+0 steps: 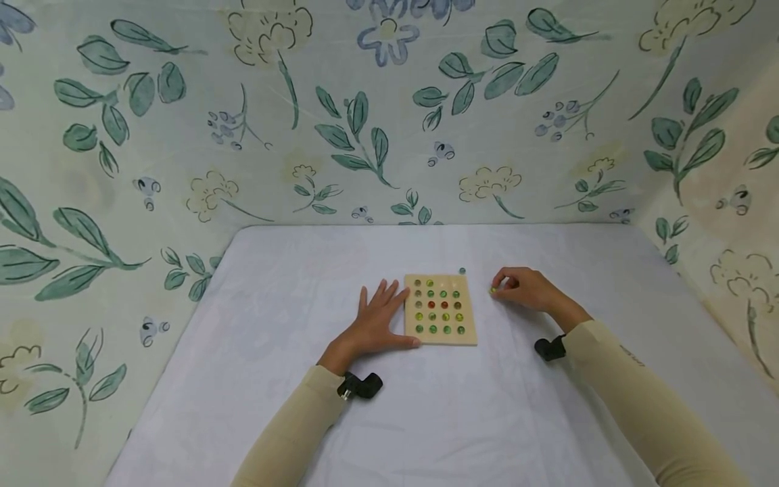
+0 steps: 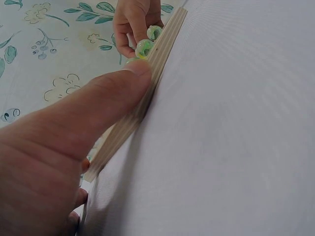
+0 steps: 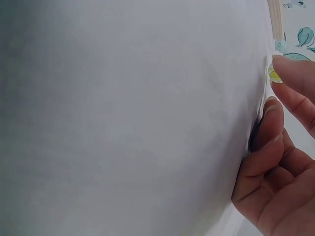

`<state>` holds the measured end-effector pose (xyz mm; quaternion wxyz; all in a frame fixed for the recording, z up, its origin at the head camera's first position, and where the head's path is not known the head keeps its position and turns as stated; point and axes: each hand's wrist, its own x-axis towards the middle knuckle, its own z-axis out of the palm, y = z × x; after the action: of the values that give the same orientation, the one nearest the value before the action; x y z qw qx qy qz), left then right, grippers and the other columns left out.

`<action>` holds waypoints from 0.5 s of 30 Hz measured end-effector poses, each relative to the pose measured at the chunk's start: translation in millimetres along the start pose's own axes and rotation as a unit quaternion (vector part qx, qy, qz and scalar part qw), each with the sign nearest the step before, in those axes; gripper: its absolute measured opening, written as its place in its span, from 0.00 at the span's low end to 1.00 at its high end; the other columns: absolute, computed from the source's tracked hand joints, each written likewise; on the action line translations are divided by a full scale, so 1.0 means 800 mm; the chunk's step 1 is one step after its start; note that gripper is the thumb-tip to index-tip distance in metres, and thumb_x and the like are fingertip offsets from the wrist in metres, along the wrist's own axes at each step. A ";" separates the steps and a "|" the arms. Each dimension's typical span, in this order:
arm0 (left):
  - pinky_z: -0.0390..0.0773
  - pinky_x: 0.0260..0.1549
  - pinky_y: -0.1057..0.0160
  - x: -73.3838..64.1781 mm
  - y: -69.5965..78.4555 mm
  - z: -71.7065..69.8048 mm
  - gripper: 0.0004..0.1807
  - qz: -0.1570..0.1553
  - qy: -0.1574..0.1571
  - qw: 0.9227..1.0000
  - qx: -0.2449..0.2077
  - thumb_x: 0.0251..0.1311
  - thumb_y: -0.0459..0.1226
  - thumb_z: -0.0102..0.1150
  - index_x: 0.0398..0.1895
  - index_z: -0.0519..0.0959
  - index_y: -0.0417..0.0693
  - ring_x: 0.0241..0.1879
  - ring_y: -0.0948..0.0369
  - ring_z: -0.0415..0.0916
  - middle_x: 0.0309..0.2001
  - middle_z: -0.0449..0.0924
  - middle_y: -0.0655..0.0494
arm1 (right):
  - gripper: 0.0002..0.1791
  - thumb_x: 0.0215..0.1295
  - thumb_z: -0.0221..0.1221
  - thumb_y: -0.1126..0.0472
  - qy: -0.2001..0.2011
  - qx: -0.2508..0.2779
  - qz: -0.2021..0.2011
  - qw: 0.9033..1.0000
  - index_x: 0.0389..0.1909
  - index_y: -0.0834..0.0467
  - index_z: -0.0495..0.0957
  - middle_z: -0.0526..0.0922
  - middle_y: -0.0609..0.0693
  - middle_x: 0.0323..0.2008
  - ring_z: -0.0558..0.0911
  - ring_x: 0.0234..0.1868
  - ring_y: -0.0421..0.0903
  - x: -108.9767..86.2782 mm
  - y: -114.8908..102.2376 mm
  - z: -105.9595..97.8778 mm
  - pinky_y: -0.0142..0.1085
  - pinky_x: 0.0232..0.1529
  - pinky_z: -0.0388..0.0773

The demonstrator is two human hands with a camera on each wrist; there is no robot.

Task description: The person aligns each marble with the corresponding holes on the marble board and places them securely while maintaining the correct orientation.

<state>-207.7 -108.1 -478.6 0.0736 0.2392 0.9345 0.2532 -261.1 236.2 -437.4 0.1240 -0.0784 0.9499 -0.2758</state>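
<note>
A square wooden board (image 1: 470,331) lies on the table, with rows of glass marbles in its hollows: green, yellow-green, red and darker ones. Two hollows at the back right hold no marble. My left hand (image 1: 374,325) is spread at the board's left side; its thumb (image 2: 106,93) touches the front edge and its fingertips are at the left edge. To the right of the board, my right hand (image 1: 526,289) pinches a yellow-green marble (image 3: 274,74) between thumb and forefinger, low over the cloth. A loose bluish-green marble (image 1: 462,270) sits just behind the board's back right corner.
White cloth (image 1: 450,419) with slight creases covers the table. Behind and at the sides hangs a floral-patterned curtain (image 1: 389,149). A dark camera mount (image 1: 360,385) is on my left wrist and another mount (image 1: 550,348) on my right.
</note>
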 end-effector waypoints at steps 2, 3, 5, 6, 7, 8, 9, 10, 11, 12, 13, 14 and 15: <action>0.21 0.67 0.44 0.000 0.000 0.000 0.60 0.001 0.000 1.000 0.002 0.44 0.70 0.62 0.77 0.49 0.57 0.76 0.55 0.27 0.77 0.38 0.53 | 0.11 0.62 0.65 0.57 0.001 0.001 0.005 1.000 0.42 0.55 0.78 0.74 0.52 0.29 0.72 0.32 0.49 0.000 0.000 0.000 0.37 0.30 0.68; 0.21 0.67 0.44 -0.001 0.000 0.000 0.60 0.001 -0.001 1.000 0.003 0.44 0.70 0.62 0.77 0.48 0.57 0.76 0.54 0.27 0.77 0.38 0.53 | 0.11 0.62 0.65 0.57 0.002 0.003 0.009 1.000 0.42 0.55 0.78 0.74 0.52 0.29 0.72 0.32 0.49 0.001 0.000 0.000 0.37 0.30 0.69; 0.21 0.67 0.43 -0.001 0.000 0.000 0.60 0.002 0.001 1.000 0.004 0.45 0.69 0.62 0.77 0.49 0.56 0.76 0.54 0.27 0.77 0.38 0.52 | 0.11 0.62 0.65 0.56 0.002 0.004 0.013 1.000 0.43 0.55 0.78 0.74 0.52 0.29 0.72 0.32 0.49 0.000 -0.001 -0.001 0.37 0.30 0.69; 0.22 0.67 0.43 -0.002 0.000 0.000 0.59 0.002 0.001 1.000 0.004 0.45 0.69 0.62 0.77 0.49 0.56 0.76 0.54 0.27 0.77 0.38 0.52 | 0.12 0.62 0.64 0.55 0.002 0.005 0.015 1.000 0.43 0.55 0.78 0.74 0.52 0.29 0.72 0.32 0.49 0.000 -0.001 -0.001 0.36 0.30 0.69; 0.22 0.67 0.42 -0.002 0.001 -0.001 0.59 0.003 0.001 1.000 0.006 0.45 0.69 0.62 0.77 0.49 0.56 0.76 0.53 0.27 0.77 0.38 0.52 | 0.12 0.62 0.64 0.55 0.001 0.007 0.015 1.000 0.43 0.55 0.78 0.74 0.52 0.30 0.72 0.32 0.49 0.000 -0.002 -0.003 0.37 0.30 0.69; 0.22 0.67 0.42 -0.002 0.001 -0.001 0.59 0.002 0.001 1.000 0.006 0.45 0.69 0.62 0.77 0.49 0.56 0.76 0.53 0.27 0.77 0.38 0.52 | 0.12 0.62 0.64 0.55 0.000 0.007 0.014 1.000 0.44 0.56 0.78 0.75 0.53 0.30 0.72 0.32 0.49 0.000 -0.003 -0.003 0.37 0.30 0.70; 0.22 0.67 0.42 -0.002 0.001 -0.001 0.59 0.002 0.001 1.000 0.006 0.45 0.69 0.62 0.77 0.49 0.56 0.76 0.53 0.27 0.77 0.39 0.52 | 0.12 0.63 0.64 0.55 -0.001 0.007 0.015 1.000 0.44 0.56 0.78 0.75 0.53 0.30 0.73 0.32 0.49 0.000 -0.003 -0.004 0.36 0.30 0.70; 0.22 0.67 0.42 -0.002 0.001 -0.002 0.59 0.002 0.001 1.000 0.005 0.45 0.69 0.62 0.77 0.49 0.56 0.76 0.53 0.28 0.77 0.39 0.52 | 0.12 0.63 0.64 0.56 -0.002 0.007 0.014 1.000 0.44 0.56 0.78 0.75 0.53 0.30 0.73 0.32 0.49 0.000 -0.004 -0.005 0.36 0.30 0.70; 0.22 0.67 0.42 -0.002 0.001 -0.002 0.59 0.001 0.000 1.000 0.007 0.45 0.69 0.62 0.77 0.49 0.57 0.76 0.53 0.27 0.77 0.38 0.52 | 0.12 0.63 0.64 0.56 -0.002 0.007 0.013 1.000 0.44 0.56 0.78 0.75 0.53 0.30 0.73 0.32 0.49 0.000 -0.005 -0.006 0.36 0.30 0.70; 0.22 0.67 0.42 -0.002 0.001 -0.002 0.59 0.001 0.000 1.000 0.007 0.45 0.69 0.62 0.77 0.49 0.57 0.76 0.53 0.27 0.77 0.38 0.53 | 0.12 0.63 0.64 0.56 -0.003 0.006 0.010 1.000 0.44 0.56 0.78 0.75 0.53 0.30 0.73 0.32 0.49 0.001 -0.005 -0.006 0.36 0.30 0.70; 0.22 0.67 0.43 -0.002 0.001 -0.002 0.59 0.000 -0.001 1.000 0.008 0.45 0.69 0.62 0.77 0.49 0.57 0.76 0.53 0.27 0.77 0.38 0.53 | 0.11 0.63 0.63 0.56 -0.002 0.006 0.008 1.000 0.44 0.56 0.78 0.75 0.53 0.30 0.73 0.31 0.49 0.001 -0.006 -0.006 0.36 0.30 0.71; 0.22 0.67 0.43 -0.002 0.000 -0.002 0.60 -0.001 -0.003 1.000 0.009 0.45 0.70 0.62 0.77 0.49 0.57 0.76 0.54 0.27 0.77 0.38 0.53 | 0.11 0.63 0.63 0.57 -0.002 0.005 0.006 1.000 0.44 0.56 0.78 0.75 0.53 0.30 0.73 0.31 0.49 0.002 -0.006 -0.007 0.36 0.29 0.71; 0.22 0.67 0.43 -0.002 0.000 -0.002 0.60 -0.002 -0.004 1.000 0.010 0.45 0.70 0.62 0.77 0.48 0.57 0.76 0.54 0.27 0.77 0.38 0.53 | 0.11 0.63 0.63 0.57 -0.001 0.005 0.001 1.000 0.44 0.56 0.78 0.76 0.53 0.31 0.73 0.31 0.49 0.003 -0.007 -0.007 0.36 0.29 0.71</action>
<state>-206.8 -109.1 -477.3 0.0754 0.2392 0.9370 0.2432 -264.6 234.1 -430.2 0.1252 -0.0768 0.9487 -0.2800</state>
